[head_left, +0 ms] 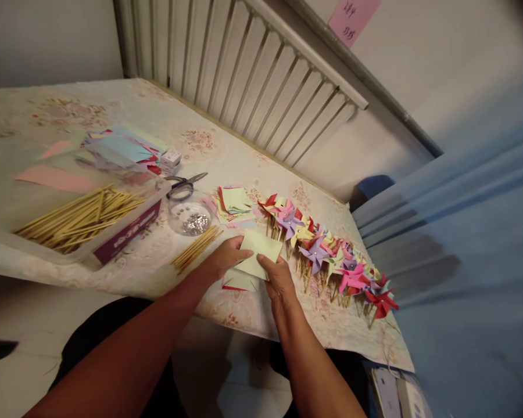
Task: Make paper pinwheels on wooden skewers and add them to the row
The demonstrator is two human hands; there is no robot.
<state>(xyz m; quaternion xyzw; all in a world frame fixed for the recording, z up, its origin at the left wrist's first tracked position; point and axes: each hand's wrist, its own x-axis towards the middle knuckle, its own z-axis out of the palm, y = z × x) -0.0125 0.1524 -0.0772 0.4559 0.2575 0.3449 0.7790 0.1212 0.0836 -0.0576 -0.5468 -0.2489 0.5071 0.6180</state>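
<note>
Pinching a pale green paper square from both sides, the left hand and the right hand are seen just below the centre of the frame, at the near edge of the worktop. The left grip is pressed together on the sheet's left edge; the right grip is closed on its lower right corner. The square is held just above another pale sheet with a red edge lying flat beneath it.

Just left of the hands a small bundle of sticks is laid. To the right, a long row of finished pinwheels is stretched towards the lower right, so a good part of the work is judged done. The held sheet is not yet seen folded, though.

Farther back, a stack of cut squares, a clear dish of small silver pieces and scissors are found. At the left a clear box of sticks and, behind it, loose coloured paper are kept, so plenty of material is judged left.
</note>
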